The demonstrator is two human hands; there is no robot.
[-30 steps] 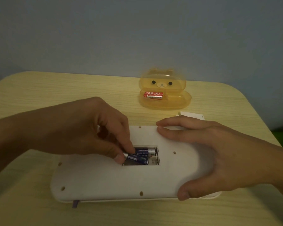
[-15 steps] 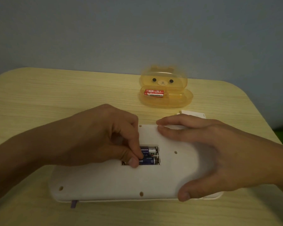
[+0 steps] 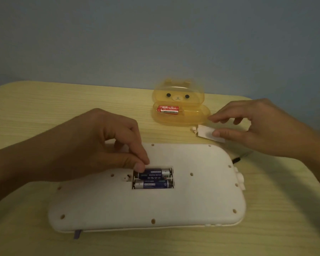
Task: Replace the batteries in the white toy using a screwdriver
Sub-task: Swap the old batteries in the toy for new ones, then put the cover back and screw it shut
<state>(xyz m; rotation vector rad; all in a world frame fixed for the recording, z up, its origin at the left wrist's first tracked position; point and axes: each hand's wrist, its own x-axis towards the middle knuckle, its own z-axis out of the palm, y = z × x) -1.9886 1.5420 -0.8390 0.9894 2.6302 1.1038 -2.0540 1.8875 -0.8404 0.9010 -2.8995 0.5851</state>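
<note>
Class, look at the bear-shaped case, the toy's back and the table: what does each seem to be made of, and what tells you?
Bear-shaped case: see-through orange plastic, glossy; a red battery shows through it. Toy: white matte plastic, probably moulded, with screw holes. Table: pale wood grain, perhaps laminate.

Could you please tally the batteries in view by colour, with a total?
Dark blue batteries, in the white toy's open compartment: 2, the far one and the near one.
Red batteries, in the yellow bear case: 1.
Total: 3
</note>
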